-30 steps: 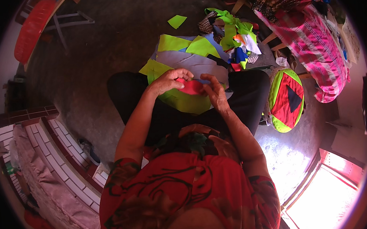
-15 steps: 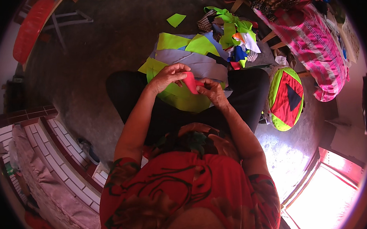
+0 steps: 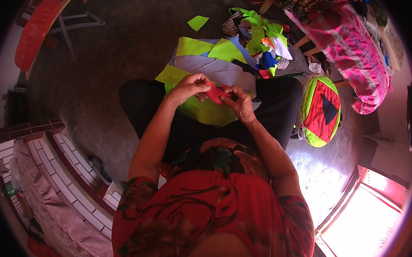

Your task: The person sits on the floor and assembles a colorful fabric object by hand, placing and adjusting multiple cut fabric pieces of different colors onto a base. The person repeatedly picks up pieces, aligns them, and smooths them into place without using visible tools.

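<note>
from my distant seat i look down through the head camera at two bare hands close together between a person's dark-trousered knees. the left hand point(image 3: 190, 88) pinches the left end of a small red fabric piece point(image 3: 216, 93) between thumb and fingers; the right hand point(image 3: 241, 103) pinches its right edge the same way. the piece sits in the short gap between them, over a grey cloth point(image 3: 208, 65) layered with yellow-green pieces point(image 3: 196, 46), whose near edge curves across the lap.

to the left, dark floor point(image 3: 95, 119) gives the left elbow room, out to a white-tiled ledge point(image 3: 60, 169) at lower left. the right side is tighter: a round padded item point(image 3: 312, 122), rimmed yellow-green, stands just beside the right thigh, and a heap of mixed scraps point(image 3: 260, 34) lies past the cloth's far right edge. one green scrap point(image 3: 197, 22) lies apart, left of the heap.
</note>
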Motion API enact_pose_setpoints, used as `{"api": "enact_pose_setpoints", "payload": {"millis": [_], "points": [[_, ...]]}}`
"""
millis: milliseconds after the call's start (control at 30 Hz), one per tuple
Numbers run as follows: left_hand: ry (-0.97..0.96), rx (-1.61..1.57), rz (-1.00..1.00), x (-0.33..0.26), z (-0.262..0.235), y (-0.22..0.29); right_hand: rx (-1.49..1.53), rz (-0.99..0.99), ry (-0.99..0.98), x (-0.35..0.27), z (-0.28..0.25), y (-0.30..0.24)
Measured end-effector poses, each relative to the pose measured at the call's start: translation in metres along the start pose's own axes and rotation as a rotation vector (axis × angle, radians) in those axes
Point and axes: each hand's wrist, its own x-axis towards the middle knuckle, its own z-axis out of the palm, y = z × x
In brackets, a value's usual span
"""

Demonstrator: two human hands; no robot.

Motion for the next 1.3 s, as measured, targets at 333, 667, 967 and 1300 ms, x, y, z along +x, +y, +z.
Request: {"api": "enact_pose_setpoints", "payload": {"millis": [333, 667, 967, 1300], "points": [[-0.052, -0.024, 0.050, 0.000, -0.002, 0.001, -0.111, -0.013, 0.046, 0.001, -0.004, -0.004], [0.011, 0.076, 0.037, -0.001, -0.001, 0.009, -0.210, -0.098, 0.121, 0.004, -0.007, -0.001], [0.064, 0.277, 0.120, 0.005, -0.006, -0.011, -0.594, -0.276, 0.081, 0.004, -0.007, -0.019], [0.055, 0.293, 0.084, 0.004, -0.011, -0.007, -0.881, -0.471, -0.025, 0.009, -0.036, -0.034]]}}
